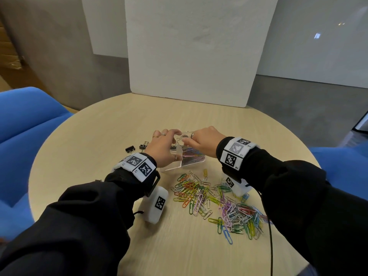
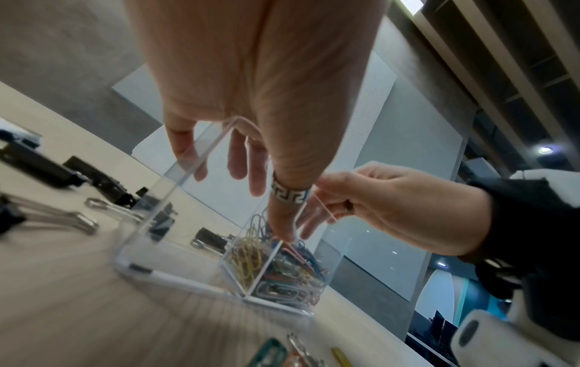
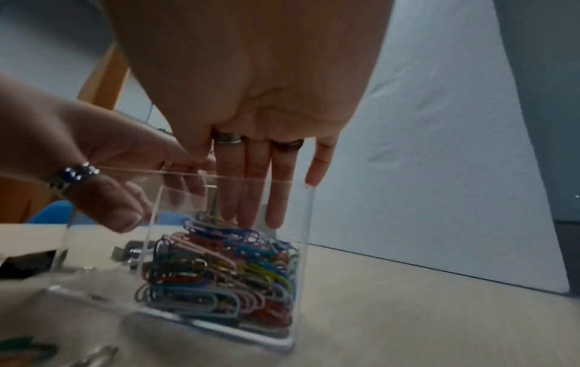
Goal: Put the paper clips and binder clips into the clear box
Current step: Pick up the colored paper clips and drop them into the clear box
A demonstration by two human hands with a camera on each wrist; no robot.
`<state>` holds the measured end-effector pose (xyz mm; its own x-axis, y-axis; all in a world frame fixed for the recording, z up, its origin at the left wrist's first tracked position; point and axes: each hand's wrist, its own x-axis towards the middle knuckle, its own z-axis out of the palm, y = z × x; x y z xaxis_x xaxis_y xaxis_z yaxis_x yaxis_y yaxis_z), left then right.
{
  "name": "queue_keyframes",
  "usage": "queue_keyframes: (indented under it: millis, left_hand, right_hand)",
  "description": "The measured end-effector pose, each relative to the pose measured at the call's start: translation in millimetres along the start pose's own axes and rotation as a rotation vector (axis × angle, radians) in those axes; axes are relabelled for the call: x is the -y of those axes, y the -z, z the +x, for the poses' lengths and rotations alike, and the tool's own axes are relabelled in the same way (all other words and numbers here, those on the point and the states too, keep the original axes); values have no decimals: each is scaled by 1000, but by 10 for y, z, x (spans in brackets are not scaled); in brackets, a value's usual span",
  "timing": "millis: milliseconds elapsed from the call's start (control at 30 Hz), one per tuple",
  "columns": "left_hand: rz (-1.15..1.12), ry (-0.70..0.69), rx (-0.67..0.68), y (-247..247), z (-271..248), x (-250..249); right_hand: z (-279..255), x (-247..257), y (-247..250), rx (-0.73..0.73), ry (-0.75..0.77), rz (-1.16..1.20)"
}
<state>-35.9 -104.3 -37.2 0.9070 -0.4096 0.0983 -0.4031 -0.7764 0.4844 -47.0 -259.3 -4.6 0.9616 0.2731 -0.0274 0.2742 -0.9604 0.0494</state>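
round pale wood table (image 1: 99, 136); blue chair (image 1: 29, 124) at its left edge, white foam board (image 1: 195, 48) standing at the far edge. two black binder clips (image 1: 130, 150) lie on the table left of the box, apart from it, wire handles folded; more blurred black clips show in the left wrist view near the box's left wall. left hand (image 1: 162, 145) sits over the left side of the clear box (image 1: 191, 163): fingers spread and relaxed, reaching over the top rim, thumb with a patterned ring (image 2: 288, 195) pointing down along the divider inside; it does not visibly grip anything, fingertips touch or hang near the rim, which of the two cannot be told. the clear box stands upright on the table at centre, split by a clear divider (image 2: 267, 263); left compartment holds no paper clips, right compartment holds a heap of coloured paper clips (image 3: 219, 273) filling roughly the lower half. right hand (image 1: 201, 143) hangs over the right compartment, fingers (image 3: 251, 198) straight and pointing down inside the walls, tips just above or touching the heap; nothing pinched that can be seen. black sleeves and white marker bands on both wrists. nearer the person, in front of the box, a loose spread of coloured paper clips (image 1: 215, 202) lies on the table, running from centre to right, reaching under the right forearm.
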Motion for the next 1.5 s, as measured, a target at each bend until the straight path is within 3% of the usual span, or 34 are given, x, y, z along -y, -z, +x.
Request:
queue_keyframes:
  millis: [167, 300, 367, 467, 600, 867, 1200, 1500]
  left_hand:
    - [-8, -5, 12, 5, 18, 7]
    - [-3, -1, 1, 7, 31, 14]
    - [-5, -3, 3, 2, 40, 21]
    - [1, -5, 1, 1, 59, 42]
    - [19, 6, 12, 12, 92, 52]
    - [25, -1, 12, 8, 103, 62]
    - [9, -1, 6, 14, 84, 51]
    - [4, 11, 12, 18, 81, 45]
  right_hand:
    - [-72, -62, 17, 31, -49, 139]
    - [-229, -100, 124, -232, -15, 456]
    - [-332, -79, 136, -275, -9, 553]
    - [-434, 19, 59, -107, 25, 529]
    - [-357, 161, -117, 221, 64, 284]
    - [-414, 229, -172, 438, 123, 241]
    - [-575, 209, -232, 494, 144, 381]
    - [-640, 141, -303, 439, 179, 376]
